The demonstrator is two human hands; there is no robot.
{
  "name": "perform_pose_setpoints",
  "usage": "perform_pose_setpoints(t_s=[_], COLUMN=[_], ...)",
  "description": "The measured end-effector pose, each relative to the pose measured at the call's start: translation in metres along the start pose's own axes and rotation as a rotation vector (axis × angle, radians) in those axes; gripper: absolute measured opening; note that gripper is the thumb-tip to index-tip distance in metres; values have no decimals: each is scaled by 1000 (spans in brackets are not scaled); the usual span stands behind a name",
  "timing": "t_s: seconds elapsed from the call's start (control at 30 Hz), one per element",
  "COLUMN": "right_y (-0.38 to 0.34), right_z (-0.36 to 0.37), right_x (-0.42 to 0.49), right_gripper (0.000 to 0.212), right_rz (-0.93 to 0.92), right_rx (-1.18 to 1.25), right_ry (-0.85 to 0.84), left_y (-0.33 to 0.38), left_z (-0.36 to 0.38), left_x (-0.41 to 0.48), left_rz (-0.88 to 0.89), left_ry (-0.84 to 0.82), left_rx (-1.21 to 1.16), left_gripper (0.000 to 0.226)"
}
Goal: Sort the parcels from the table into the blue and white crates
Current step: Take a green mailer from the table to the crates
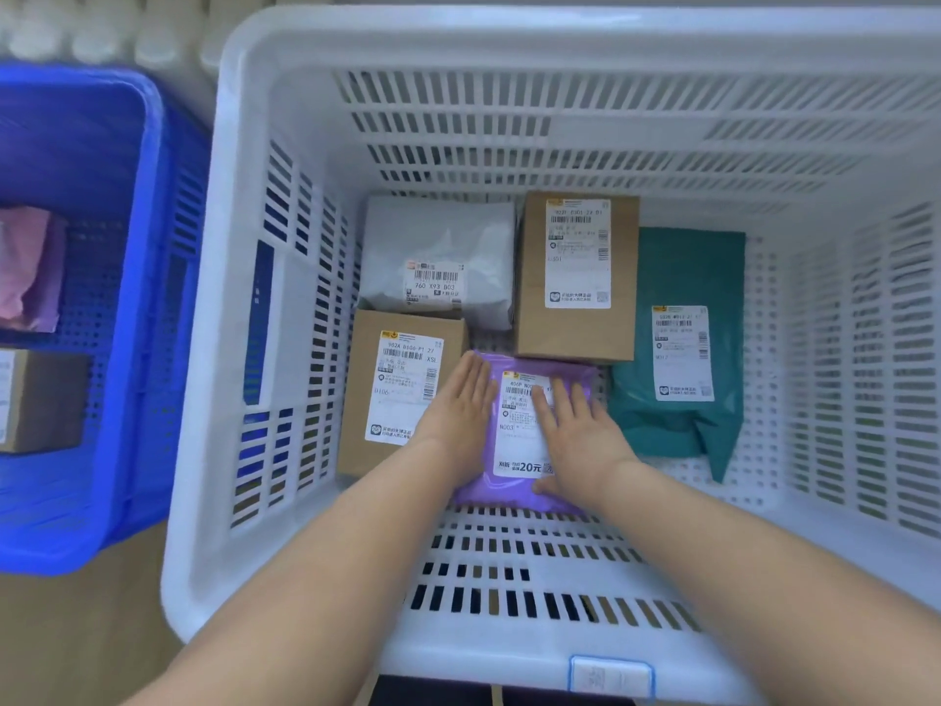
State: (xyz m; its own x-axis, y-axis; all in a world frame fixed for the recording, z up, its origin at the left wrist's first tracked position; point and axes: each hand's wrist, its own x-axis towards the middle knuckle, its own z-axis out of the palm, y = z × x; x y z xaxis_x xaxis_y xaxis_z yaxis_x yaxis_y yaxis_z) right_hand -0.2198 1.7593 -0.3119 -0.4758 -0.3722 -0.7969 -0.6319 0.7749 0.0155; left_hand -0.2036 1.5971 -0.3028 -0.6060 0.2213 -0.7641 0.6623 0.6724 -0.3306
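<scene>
Both hands, left hand (461, 400) and right hand (580, 430), press flat (fingers straight) on the purple parcel (514, 450) at lower centre of the white crate (285, 68). Lifting carelessly could drag it askew over the brown box (397, 389).

Bright even light, soft focus, wide-angle edge distortion.

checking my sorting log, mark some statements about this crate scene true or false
1. The right hand lies flat on the purple parcel. True.
2. The white crate holds three parcels. False: it holds five.
3. The teal parcel lies in the blue crate. False: it is in the white crate.
4. A pink parcel lies in the blue crate. True.
5. The left hand is curled into a fist. False: its fingers are straight.
</scene>
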Motion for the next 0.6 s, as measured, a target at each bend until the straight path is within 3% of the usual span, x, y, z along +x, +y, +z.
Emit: perform_pose_setpoints(t_s=[0.2, 0.43, 0.53, 0.6], right_y=[-12, -11, -6, 0], right_z=[12, 2, -14, -23], right_x=[22, 18, 3, -8], right_gripper=[119, 120, 111, 88], right_rz=[34, 22, 31, 63], right_rx=[-70, -85, 131, 366], right_ry=[-8, -73, -85, -31], left_y=[11, 9, -3, -11], left_z=[7, 3, -6, -13], left_x=[18, 13, -5, -19], left_rz=[35, 4, 9, 37], left_ry=[-10, 30, 66, 81], left_rx=[179, 179, 90, 24], left_gripper=[83, 85, 75, 69])
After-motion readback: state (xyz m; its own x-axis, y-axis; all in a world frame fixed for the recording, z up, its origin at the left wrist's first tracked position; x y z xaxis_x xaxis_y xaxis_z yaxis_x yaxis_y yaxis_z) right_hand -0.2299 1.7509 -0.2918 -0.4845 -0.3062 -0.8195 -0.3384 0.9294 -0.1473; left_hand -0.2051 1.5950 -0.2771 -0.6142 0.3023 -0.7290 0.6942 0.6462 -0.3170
